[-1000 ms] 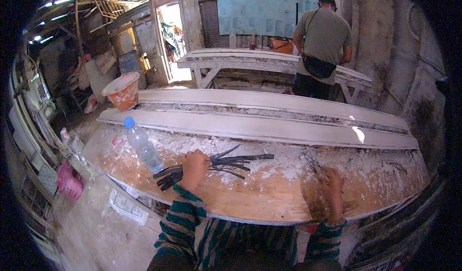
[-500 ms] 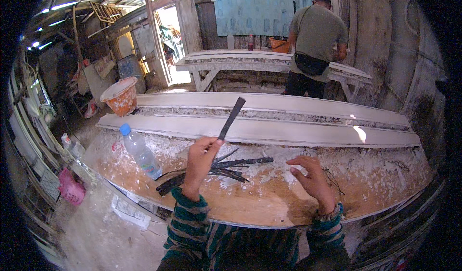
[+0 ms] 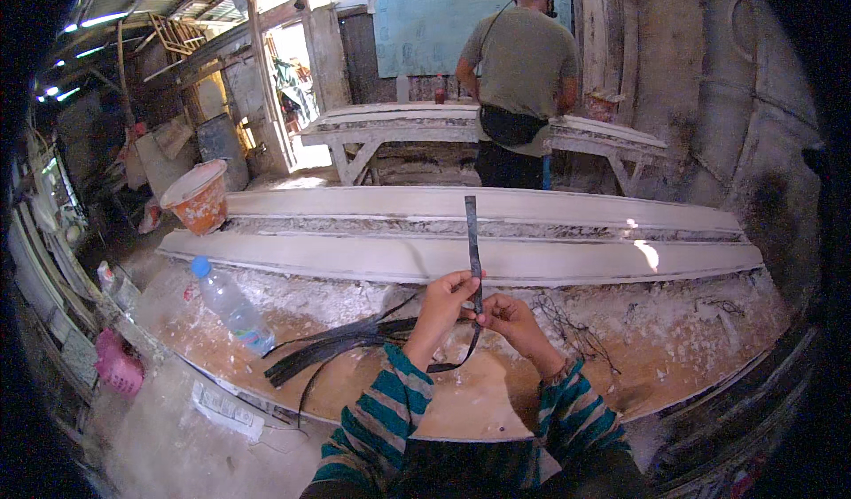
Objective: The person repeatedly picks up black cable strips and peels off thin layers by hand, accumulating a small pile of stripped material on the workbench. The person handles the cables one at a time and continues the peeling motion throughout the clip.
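Note:
A long, flat black strip [image 3: 472, 237] stands upright in front of me, its lower end curving down toward the wooden tabletop. My left hand [image 3: 443, 308] pinches it between thumb and fingers at about mid-length. Just below and to the right, my right hand [image 3: 518, 323] is closed on the same strip, fingertips together. The two hands almost meet. Beneath and left of my left hand lies a bunch of similar black strips [image 3: 324, 346], partly covered by that hand and sleeve.
A clear bottle with a blue cap [image 3: 232, 308] lies left of the bunch. Two long white boards [image 3: 355, 255] run across the table behind my hands, with an orange bucket [image 3: 197, 199] at their left end. Thin dark strands [image 3: 581, 331] lie at right. A person [image 3: 523, 74] stands at a far bench.
My right hand has come left and taken hold of the strip. My left hand has moved right with it, and the strip has turned upright. The far person is now seen further left.

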A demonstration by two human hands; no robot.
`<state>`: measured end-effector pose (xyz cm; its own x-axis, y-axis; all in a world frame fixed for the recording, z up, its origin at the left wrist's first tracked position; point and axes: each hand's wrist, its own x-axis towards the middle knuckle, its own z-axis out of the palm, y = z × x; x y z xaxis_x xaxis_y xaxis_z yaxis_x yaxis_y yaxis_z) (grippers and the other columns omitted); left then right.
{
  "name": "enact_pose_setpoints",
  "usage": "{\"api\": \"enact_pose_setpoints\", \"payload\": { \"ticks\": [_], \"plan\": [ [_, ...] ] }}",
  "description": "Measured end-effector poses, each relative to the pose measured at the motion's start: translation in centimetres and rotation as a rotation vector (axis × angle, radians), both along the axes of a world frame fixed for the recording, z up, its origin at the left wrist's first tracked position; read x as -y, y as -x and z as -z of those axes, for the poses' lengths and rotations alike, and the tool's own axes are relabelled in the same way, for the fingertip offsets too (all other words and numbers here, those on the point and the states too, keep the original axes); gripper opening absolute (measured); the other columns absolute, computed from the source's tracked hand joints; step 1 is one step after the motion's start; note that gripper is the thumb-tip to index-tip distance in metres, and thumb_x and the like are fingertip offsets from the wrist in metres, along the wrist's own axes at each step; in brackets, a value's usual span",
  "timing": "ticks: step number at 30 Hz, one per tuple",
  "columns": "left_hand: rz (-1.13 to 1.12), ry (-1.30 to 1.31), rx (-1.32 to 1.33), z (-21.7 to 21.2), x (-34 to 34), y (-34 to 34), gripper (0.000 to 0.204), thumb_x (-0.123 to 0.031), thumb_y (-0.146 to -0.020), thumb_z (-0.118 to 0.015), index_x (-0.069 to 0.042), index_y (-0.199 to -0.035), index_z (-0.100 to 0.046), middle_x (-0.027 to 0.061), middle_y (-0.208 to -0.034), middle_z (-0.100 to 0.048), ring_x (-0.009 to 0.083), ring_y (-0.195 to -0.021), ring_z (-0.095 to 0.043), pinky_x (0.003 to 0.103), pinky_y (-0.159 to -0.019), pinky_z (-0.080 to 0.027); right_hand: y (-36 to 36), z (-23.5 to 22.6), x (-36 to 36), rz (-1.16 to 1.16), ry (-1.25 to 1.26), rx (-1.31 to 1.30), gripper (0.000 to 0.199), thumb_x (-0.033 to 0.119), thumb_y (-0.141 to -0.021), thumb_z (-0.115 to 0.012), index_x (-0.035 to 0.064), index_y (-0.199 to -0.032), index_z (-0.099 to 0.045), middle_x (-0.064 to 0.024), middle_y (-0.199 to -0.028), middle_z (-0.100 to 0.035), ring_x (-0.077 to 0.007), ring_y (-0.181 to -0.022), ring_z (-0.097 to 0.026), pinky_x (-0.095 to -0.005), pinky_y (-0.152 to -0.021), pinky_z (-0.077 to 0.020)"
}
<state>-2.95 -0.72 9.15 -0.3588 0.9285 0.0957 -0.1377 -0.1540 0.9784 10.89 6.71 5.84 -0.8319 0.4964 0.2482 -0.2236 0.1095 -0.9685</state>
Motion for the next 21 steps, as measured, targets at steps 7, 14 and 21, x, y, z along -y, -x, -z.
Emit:
{"api": "enact_pose_setpoints", "payload": {
  "ticks": [7, 14, 21],
  "plan": [
    [0.177, 0.047, 0.412, 5.3, -2.3, 0.8, 0.027, -0.022, -0.085, -0.056, -0.005, -0.106, -0.057, -0.0027, -0.078, -0.057, 0.0059, -0.067, -0.054, 0.019, -0.058, -0.046, -0.2, 2.4, -1.5, 0.077, 0.261, -0.002, 0.010, 0.013, -0.080, -0.062, 0.0060, -0.082, -0.055, 0.0008, -0.075, -0.055, -0.0092, -0.071, -0.051, -0.0227, -0.066, -0.0413],
    [0.158, -0.007, 0.219, 3.7, -1.3, 1.4, 0.025, -0.021, -0.085, -0.056, -0.006, -0.106, -0.059, -0.0054, -0.069, -0.054, 0.0038, -0.060, -0.048, 0.016, -0.050, -0.034, -0.2, 1.1, 0.0, -0.107, 0.686, -0.086, 0.016, 0.019, -0.083, -0.059, 0.0056, -0.091, -0.057, 0.0021, -0.077, -0.056, -0.0079, -0.070, -0.052, -0.0212, -0.064, -0.0413],
    [0.154, -0.001, 0.161, 3.3, -1.3, 1.0, 0.027, -0.019, -0.085, -0.056, -0.007, -0.108, -0.059, -0.0059, -0.068, -0.052, 0.0040, -0.060, -0.046, 0.017, -0.048, -0.032, -0.1, 1.0, 0.5, -0.038, 0.656, -0.071, 0.018, 0.018, -0.082, -0.060, 0.0055, -0.095, -0.057, 0.0024, -0.076, -0.056, -0.0065, -0.063, -0.051, -0.0182, -0.056, -0.0418]
  ]
}}
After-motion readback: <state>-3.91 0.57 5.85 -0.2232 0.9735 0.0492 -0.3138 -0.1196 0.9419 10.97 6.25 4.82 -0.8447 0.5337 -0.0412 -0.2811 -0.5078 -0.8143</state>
